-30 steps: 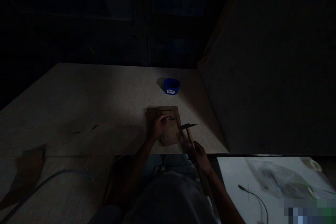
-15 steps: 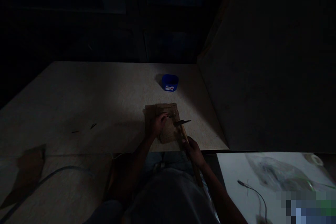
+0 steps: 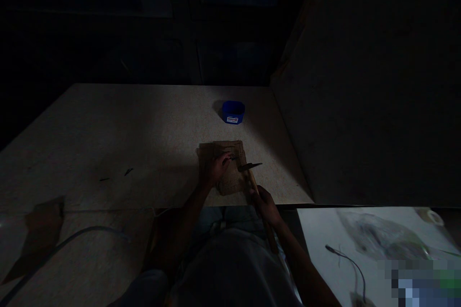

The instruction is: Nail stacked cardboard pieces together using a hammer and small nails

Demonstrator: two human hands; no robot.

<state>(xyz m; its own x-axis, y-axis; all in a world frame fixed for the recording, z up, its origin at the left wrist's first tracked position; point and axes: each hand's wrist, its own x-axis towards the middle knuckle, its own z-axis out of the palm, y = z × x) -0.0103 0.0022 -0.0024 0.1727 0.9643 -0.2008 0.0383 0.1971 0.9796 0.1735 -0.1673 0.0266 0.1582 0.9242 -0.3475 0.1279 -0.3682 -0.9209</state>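
One table (image 3: 154, 129) bears work that looks partway; card (image 3: 232, 183) and hammer (image 3: 253, 182) are in place, while a dark bit (image 3: 233, 157) seems left to do; the brown card, layered and rough-edged, lies near the table's front; the hammer, dark-headed, wooden-handled, is clasped in the right hand (image 3: 266, 204), its head across the card's right edge; the left hand (image 3: 216, 170) is over the card; a blue tub (image 3: 233, 113) stands beyond; the thin bit sits at the left fingers, though in this gloom I cannot tell whether they pinch it; two loose bits (image 3: 128, 171) lie well to the left.
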